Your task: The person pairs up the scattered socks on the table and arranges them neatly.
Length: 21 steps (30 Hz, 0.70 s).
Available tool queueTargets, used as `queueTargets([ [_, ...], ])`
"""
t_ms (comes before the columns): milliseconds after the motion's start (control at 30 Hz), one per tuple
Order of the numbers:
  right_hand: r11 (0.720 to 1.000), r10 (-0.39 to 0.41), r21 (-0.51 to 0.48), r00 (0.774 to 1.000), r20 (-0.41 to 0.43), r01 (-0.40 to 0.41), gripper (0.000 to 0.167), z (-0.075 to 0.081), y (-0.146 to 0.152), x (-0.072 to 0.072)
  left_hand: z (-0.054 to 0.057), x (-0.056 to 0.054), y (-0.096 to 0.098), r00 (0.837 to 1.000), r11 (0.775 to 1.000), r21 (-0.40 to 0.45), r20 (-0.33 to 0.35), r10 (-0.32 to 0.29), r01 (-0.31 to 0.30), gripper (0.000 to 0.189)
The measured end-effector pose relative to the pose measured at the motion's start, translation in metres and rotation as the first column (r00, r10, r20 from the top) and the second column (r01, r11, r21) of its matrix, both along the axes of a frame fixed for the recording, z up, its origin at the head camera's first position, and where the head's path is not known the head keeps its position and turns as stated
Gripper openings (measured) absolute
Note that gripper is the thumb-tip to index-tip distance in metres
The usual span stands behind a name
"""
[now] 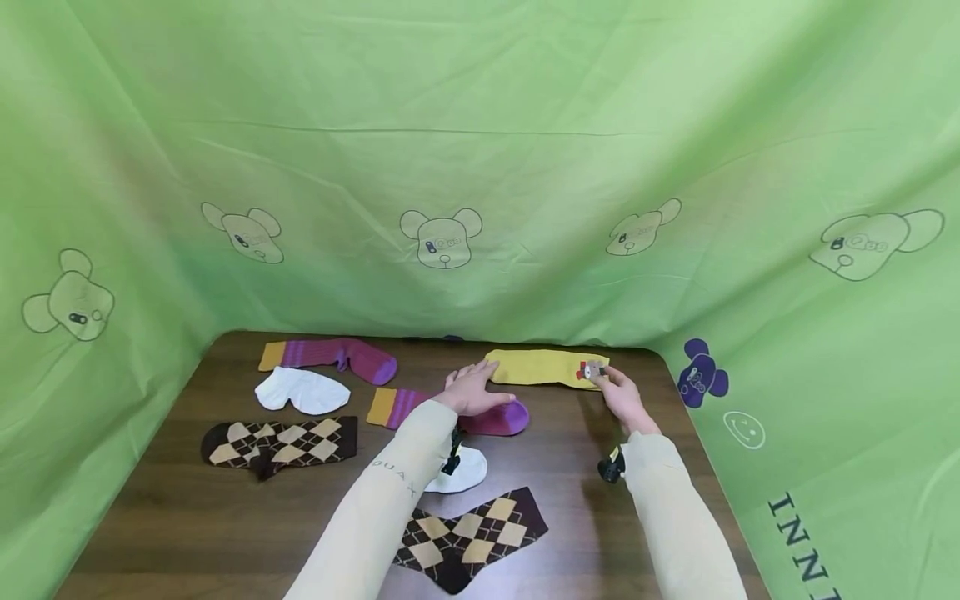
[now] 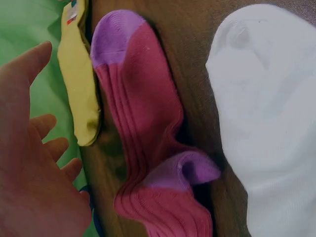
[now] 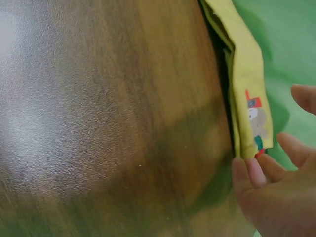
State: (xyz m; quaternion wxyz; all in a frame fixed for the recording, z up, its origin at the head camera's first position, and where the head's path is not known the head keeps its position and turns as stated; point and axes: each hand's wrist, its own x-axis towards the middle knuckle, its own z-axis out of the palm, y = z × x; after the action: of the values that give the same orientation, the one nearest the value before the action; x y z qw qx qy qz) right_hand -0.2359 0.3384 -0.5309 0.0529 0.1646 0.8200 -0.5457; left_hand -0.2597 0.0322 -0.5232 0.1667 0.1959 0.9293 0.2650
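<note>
A yellow sock [image 1: 534, 367] with a small cartoon figure at its right end lies flat along the back of the table. My right hand [image 1: 624, 402] pinches that right end between thumb and finger, seen closer on the sock [image 3: 247, 74] in the right wrist view. At the sock's left end is my left hand [image 1: 472, 392], fingers extended and spread, holding nothing. Below the left hand lies a maroon sock [image 1: 493, 420] with purple heel and toe and an orange cuff, partly hidden by hand and sleeve. In the left wrist view, the left hand [image 2: 42, 163] shows its palm.
At the left lie another maroon sock [image 1: 315, 353], a white sock [image 1: 303, 392] and a brown argyle sock [image 1: 300, 442]. Nearer me are a second white sock [image 1: 467, 468], partly under the left arm, and another argyle sock [image 1: 480, 533]. Green cloth [image 1: 442, 167] walls the table.
</note>
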Motion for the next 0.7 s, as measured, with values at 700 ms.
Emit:
queueTargets([
  [700, 0.998, 0.044, -0.045, 0.989, -0.141, -0.051, 0.067, 0.035, -0.021, -0.002, 0.016, -0.004, -0.055, 0.988, 0.961, 0.25, -0.068, 0.139, -0.118, 0.08],
])
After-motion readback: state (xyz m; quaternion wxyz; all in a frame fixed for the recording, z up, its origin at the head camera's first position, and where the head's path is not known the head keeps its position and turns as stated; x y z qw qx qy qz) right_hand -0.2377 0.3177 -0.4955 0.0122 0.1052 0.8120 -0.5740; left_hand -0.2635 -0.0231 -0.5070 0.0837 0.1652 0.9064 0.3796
